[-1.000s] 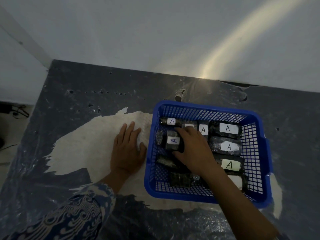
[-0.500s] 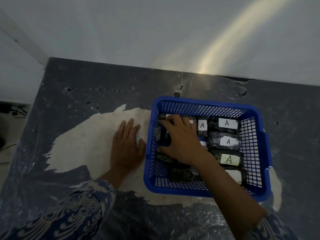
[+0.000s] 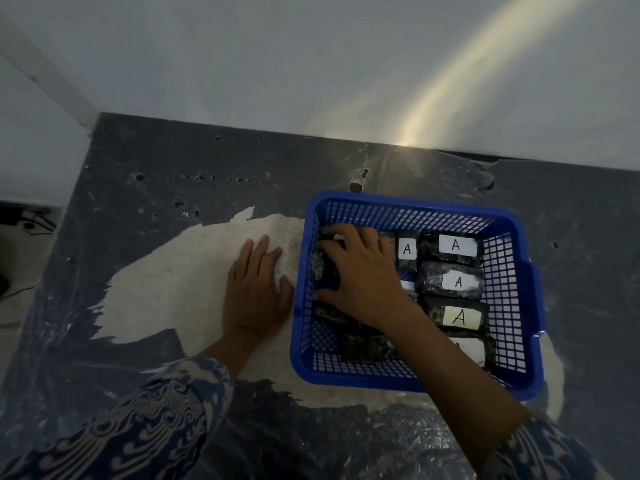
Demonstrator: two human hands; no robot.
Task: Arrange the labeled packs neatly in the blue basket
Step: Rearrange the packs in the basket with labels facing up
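Observation:
The blue basket (image 3: 519, 306) stands on the table at the right. Inside it lie several dark packs with white "A" labels: a column of three on the right (image 3: 453, 245) (image 3: 457, 282) (image 3: 459, 317), an upright one (image 3: 407, 251) at the back middle, and dark packs without visible labels at the front left (image 3: 363, 348). My right hand (image 3: 363, 275) reaches into the basket's back left and grips a dark pack (image 3: 325, 268) there, covering most of it. My left hand (image 3: 254, 296) lies flat on the table just left of the basket.
The dark tabletop (image 3: 156, 188) has a large worn pale patch (image 3: 166, 282) under my left hand. A white wall runs along the back edge. The table's left edge drops to a floor with cables (image 3: 27, 220).
My right hand slid toward the basket's back left corner, covering the labeled packs seen there a second ago. My left hand stayed flat in place.

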